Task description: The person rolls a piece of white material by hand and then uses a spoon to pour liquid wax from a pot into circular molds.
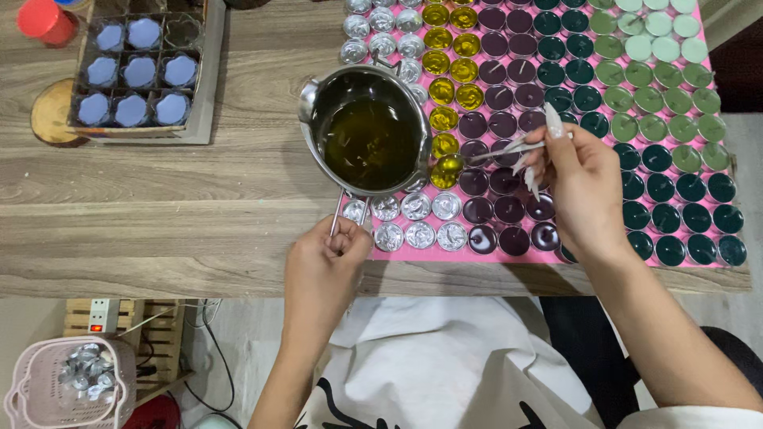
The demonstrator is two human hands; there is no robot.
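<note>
Over the pink mat's near rows, the left hand (324, 266) grips the melting pot (367, 131) handle; the right hand (576, 179) pinches a spoon (477, 157), its long axis running leftward to the yellow-filled cup (443, 176).

This looks like a small home candle workshop: beside the fingers (554, 127), rows of metal tealight cups (509, 127) cover a pink mat (457, 254) on a wooden table (199, 199), beyond them a box of lilac candles (137, 71).

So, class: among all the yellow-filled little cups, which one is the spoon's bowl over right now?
The lowest yellow cup in its column, right beside the pot; the spoon in the right hand hangs over it.
</note>
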